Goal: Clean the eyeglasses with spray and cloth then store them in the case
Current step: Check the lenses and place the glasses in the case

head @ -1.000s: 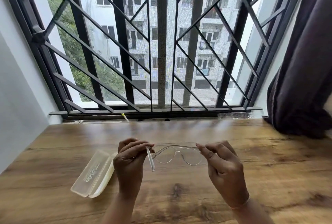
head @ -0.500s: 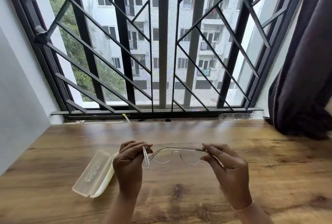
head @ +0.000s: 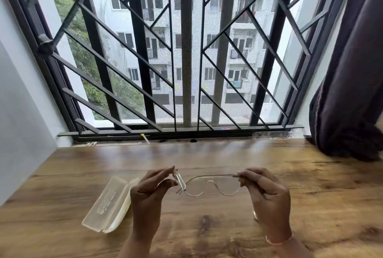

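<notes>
Clear-framed eyeglasses (head: 211, 185) hang in the air above the wooden table (head: 207, 158), held at both ends. My left hand (head: 149, 193) pinches the left temple arm, which is angled inward. My right hand (head: 267, 193) grips the right hinge end. A translucent glasses case (head: 107, 204) lies on the table just left of my left hand, its lid open. No spray bottle or cloth shows in the view.
A barred window (head: 186, 61) runs along the table's far edge. A dark curtain (head: 350, 83) hangs at the right and rests on the table's back corner. A pale wall (head: 20, 102) borders the left side. Small bits lie on the sill.
The left temple arm has swung inward toward the lenses under my left fingers. My right hand has closed tighter over the right end of the frame.
</notes>
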A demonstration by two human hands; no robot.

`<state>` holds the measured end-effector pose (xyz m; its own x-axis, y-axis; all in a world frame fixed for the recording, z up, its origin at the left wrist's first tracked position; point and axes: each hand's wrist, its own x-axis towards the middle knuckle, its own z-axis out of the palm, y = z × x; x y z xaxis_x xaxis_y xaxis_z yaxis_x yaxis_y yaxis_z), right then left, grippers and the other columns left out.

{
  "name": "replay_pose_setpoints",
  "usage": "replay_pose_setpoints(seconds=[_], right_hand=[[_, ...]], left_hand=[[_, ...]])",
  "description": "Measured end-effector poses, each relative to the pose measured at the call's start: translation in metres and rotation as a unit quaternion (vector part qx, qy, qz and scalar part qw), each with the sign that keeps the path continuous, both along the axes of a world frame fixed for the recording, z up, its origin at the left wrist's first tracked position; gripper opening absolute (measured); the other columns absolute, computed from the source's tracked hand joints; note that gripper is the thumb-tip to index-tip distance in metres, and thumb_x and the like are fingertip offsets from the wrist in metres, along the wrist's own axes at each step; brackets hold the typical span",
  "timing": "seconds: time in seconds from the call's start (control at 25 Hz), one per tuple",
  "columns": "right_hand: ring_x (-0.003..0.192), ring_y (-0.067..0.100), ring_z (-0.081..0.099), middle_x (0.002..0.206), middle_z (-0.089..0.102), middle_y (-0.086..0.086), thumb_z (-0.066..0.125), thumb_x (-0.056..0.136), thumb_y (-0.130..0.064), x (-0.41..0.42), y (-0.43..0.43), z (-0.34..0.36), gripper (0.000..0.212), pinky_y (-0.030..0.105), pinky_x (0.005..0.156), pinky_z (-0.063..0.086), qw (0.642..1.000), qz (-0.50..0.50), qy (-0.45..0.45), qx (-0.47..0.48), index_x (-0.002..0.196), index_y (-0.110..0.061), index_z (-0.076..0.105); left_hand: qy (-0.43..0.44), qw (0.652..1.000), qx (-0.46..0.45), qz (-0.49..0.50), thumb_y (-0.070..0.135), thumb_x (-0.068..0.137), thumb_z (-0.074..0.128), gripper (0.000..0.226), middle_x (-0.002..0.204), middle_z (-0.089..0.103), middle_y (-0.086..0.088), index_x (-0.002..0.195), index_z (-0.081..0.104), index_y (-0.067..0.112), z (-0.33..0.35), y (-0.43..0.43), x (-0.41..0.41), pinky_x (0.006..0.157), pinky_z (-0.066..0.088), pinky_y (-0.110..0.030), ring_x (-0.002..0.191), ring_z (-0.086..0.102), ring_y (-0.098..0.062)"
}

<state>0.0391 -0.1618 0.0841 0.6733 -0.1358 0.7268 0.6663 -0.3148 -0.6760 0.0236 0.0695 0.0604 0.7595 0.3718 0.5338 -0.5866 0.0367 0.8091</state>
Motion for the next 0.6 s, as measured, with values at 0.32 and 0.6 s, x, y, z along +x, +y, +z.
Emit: replay_pose_setpoints(seconds=[0.32,0.6], right_hand=[[0.066,0.007,0.062,0.078,0.066,-0.005,0.071,0.066,0.014,-0.002,0.001,-0.007,0.021,0.015,0.062,0.049,1.0,0.005,0.006,0.004,0.077,-0.004,0.074],[0.067,0.003,0.061,0.078,0.066,-0.006,0.072,0.069,0.008,-0.003,0.0,-0.009,0.022,0.011,0.064,0.048,1.0,0.009,0.012,0.011,0.078,-0.012,0.074]], left_hand=[[-0.048,0.993,0.078,0.075,0.043,0.071,0.073,0.019,0.074,0.072,0.006,0.075,0.075,0.025,0.022,-0.007,-0.007,0.064,0.052,-0.036,0.078,0.061,-0.025],[-0.126,0.893,0.366,0.23,0.009,0.071,0.072,0.004,0.073,0.07,0.006,0.068,0.074,0.009,0.044,-0.007,-0.008,0.07,0.046,-0.019,0.077,0.054,-0.011]])
